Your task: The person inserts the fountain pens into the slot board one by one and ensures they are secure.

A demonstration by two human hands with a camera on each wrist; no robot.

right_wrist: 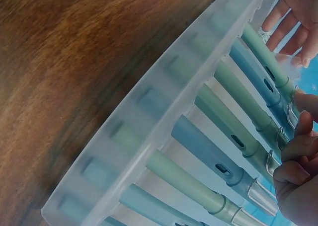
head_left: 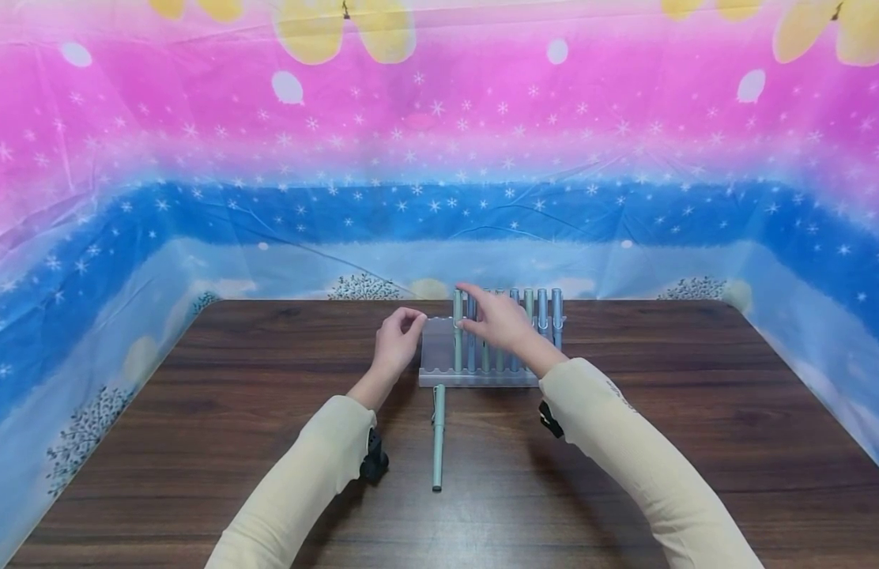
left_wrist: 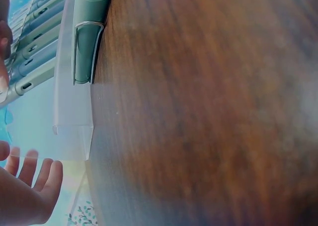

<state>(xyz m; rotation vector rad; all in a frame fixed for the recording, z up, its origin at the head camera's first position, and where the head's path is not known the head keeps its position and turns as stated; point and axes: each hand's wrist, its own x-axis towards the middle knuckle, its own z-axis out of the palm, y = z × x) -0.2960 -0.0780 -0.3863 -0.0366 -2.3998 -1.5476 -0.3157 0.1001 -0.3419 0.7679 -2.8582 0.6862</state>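
Note:
A clear plastic pen rack [head_left: 437,344] stands on the table, with a row of green and blue pens leaning upright in its slots. My left hand [head_left: 395,341] pinches the rack's upper left corner, thumb in front and the other fingers behind the clear panel. At the leftmost green pen [head_left: 458,349], my right hand [head_left: 505,320] holds the capped upper end between thumb and index finger, its other fingers curled in the right wrist view. One more capped green pen [head_left: 438,438] lies on the table before the rack, clip end toward it. My right hand hides several pen tops.
The brown wooden table [head_left: 269,379] extends around the rack on all sides. A pink and blue snowflake cloth [head_left: 439,205] hangs behind the table and along its sides. Each wrist carries a small black camera [head_left: 374,458] by the cream sleeve.

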